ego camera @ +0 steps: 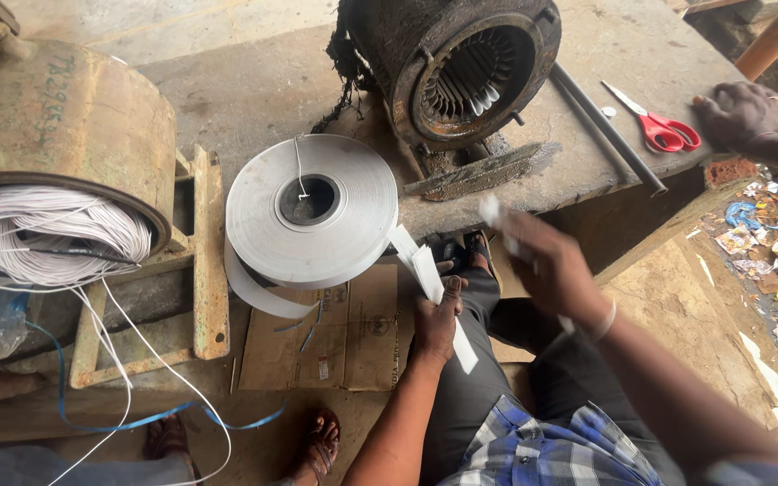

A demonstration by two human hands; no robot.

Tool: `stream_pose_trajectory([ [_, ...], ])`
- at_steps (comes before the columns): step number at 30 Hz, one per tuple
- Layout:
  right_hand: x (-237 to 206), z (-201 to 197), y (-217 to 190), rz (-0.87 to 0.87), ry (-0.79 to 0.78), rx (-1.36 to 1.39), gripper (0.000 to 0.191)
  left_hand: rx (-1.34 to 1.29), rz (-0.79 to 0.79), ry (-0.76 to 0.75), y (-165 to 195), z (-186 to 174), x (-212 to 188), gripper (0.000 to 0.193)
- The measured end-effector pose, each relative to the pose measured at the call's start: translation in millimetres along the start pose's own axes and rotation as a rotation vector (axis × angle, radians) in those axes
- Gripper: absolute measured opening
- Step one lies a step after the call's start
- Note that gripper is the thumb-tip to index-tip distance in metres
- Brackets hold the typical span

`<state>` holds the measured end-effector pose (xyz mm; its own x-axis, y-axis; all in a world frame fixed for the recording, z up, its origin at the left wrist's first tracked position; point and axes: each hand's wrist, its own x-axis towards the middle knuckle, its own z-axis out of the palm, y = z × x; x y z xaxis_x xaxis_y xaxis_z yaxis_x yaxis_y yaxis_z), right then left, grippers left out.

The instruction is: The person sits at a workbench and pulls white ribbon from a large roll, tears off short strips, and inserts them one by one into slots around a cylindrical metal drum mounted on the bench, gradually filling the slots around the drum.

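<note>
My left hand (pixel 436 319) grips a white strip of insulation paper (pixel 429 274) that runs from a large grey roll (pixel 310 209) lying flat at the bench edge. My right hand (pixel 547 265) is blurred, raised just right of the strip, and pinches a small white piece of paper (pixel 492 212). Behind them on the concrete bench (pixel 245 90) lies a rusty motor stator (pixel 465 67) with its slotted bore facing me.
Another person's hand (pixel 742 112) rests at the bench's right end beside red-handled scissors (pixel 664 126) and a dark rod (pixel 607 129). A drum with coiled white wire (pixel 47 229) stands left. Cardboard (pixel 335 337) lies on the ground, paper scraps at right, sandalled feet below.
</note>
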<state>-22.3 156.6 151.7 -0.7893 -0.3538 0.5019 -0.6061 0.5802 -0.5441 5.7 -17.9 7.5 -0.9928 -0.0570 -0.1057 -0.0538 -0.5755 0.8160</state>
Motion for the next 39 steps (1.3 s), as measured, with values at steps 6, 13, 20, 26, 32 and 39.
stream_pose_trajectory([
  [6,105.0,18.3,-9.7,0.019,0.062,-0.275,0.053,0.092,-0.030,-0.029,0.9,-13.7,-5.7,0.036],
  [13,138.5,60.2,-16.2,0.056,-0.021,-0.509,0.065,0.139,-0.031,-0.030,17.3,-28.8,-9.6,0.033],
  [20,160.7,75.8,-7.7,0.099,-0.104,-0.578,0.054,0.128,-0.060,-0.031,33.7,-37.7,-5.7,0.035],
  [26,187.1,77.4,-6.0,0.112,-0.275,-0.684,0.045,0.117,-0.031,-0.069,37.9,-40.1,-1.4,0.036],
  [32,202.5,70.3,-7.1,0.100,-0.140,-0.456,0.040,0.102,-0.049,-0.076,36.7,-40.0,2.6,0.037],
  [39,192.6,52.6,-19.3,0.063,0.009,-0.391,0.041,0.107,-0.068,-0.075,35.3,-34.1,3.8,0.034],
])
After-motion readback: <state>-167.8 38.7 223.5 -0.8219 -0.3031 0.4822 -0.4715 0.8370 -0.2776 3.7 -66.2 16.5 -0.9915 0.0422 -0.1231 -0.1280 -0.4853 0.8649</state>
